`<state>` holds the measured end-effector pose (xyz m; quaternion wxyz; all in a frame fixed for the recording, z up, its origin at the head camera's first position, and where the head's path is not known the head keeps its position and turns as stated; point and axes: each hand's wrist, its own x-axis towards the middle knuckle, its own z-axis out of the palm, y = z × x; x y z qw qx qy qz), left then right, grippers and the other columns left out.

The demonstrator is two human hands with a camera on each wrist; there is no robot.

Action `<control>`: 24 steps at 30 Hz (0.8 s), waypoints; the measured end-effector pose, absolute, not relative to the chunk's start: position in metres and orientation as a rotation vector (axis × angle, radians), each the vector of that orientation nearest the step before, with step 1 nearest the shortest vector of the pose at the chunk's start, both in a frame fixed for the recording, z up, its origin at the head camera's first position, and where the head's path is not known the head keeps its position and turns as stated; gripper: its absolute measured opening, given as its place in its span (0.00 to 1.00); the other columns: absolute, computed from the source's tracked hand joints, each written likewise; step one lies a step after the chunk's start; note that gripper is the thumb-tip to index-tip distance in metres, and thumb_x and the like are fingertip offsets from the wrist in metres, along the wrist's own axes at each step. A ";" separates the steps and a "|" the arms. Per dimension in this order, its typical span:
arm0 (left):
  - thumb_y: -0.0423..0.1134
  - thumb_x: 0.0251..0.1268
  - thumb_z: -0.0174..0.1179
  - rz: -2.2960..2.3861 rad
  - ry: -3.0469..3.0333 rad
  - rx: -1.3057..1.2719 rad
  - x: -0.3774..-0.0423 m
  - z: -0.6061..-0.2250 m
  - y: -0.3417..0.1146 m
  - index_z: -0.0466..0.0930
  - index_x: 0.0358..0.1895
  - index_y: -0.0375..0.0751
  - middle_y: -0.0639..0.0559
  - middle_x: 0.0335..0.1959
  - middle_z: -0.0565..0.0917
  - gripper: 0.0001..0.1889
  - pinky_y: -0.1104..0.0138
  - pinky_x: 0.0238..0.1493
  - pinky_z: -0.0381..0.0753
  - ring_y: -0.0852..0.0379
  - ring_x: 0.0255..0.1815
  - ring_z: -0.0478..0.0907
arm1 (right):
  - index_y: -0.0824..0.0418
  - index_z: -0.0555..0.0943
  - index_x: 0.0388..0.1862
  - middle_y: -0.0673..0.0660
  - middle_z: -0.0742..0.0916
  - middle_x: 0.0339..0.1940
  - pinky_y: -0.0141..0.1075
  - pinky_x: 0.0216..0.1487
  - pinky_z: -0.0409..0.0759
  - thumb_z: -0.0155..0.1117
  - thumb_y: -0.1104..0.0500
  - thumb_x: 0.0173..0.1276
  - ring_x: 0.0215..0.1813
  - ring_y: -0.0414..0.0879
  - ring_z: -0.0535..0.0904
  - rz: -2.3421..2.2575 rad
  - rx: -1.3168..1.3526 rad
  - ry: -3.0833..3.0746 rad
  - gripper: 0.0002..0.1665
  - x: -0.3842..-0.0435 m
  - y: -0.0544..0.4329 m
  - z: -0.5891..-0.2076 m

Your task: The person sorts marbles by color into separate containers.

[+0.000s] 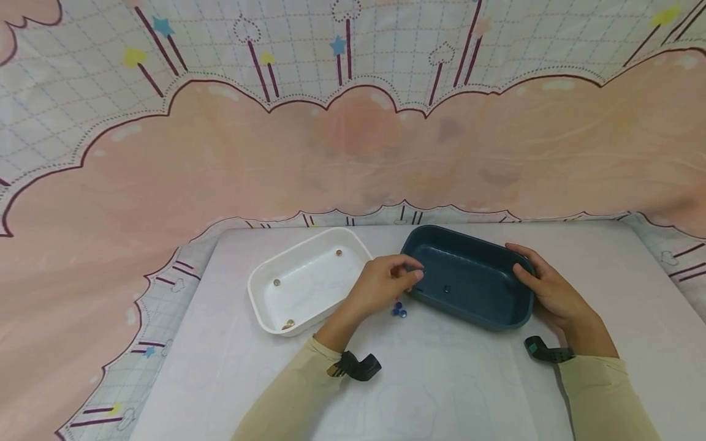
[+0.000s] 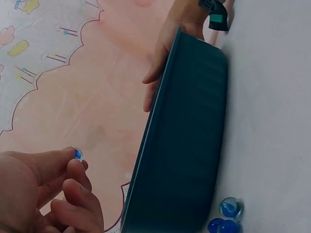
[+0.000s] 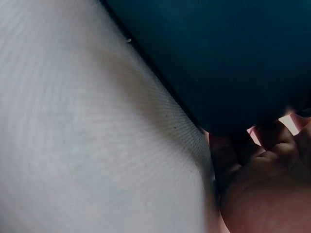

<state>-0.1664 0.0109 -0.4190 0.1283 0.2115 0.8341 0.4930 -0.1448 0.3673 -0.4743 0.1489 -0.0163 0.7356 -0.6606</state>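
Note:
Between thumb and fingertips my left hand (image 1: pixel 380 282) pinches a clear glass marble (image 2: pixel 78 155) with a blue core, above the near left rim of the dark blue tray (image 1: pixel 469 315). My right hand (image 1: pixel 562 300) grips that tray by its right end, thumb on the rim and fingers along the outside. One small dark blue marble (image 1: pixel 447 289) lies on the tray's floor. On the table, just outside the tray's near left side, several blue marbles (image 2: pixel 230 207) sit close together.
A white tray (image 1: pixel 259 306) stands left of the blue one, behind my left forearm. It holds several amber or brownish marbles (image 1: pixel 339 252), spread apart. A white cloth (image 1: pixel 441 392) covers the table, and a patterned pink curtain (image 1: pixel 353 159) hangs behind it.

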 end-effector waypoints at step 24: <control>0.46 0.74 0.61 1.415 2.449 0.651 -0.167 -0.411 0.015 0.85 0.57 0.46 0.41 0.30 0.85 0.14 0.71 0.23 0.73 0.61 0.20 0.73 | 0.41 0.50 0.85 0.60 0.44 0.86 0.25 0.59 0.73 0.47 0.50 0.84 0.82 0.68 0.41 -1.874 -0.047 2.131 0.35 -0.142 0.368 -0.475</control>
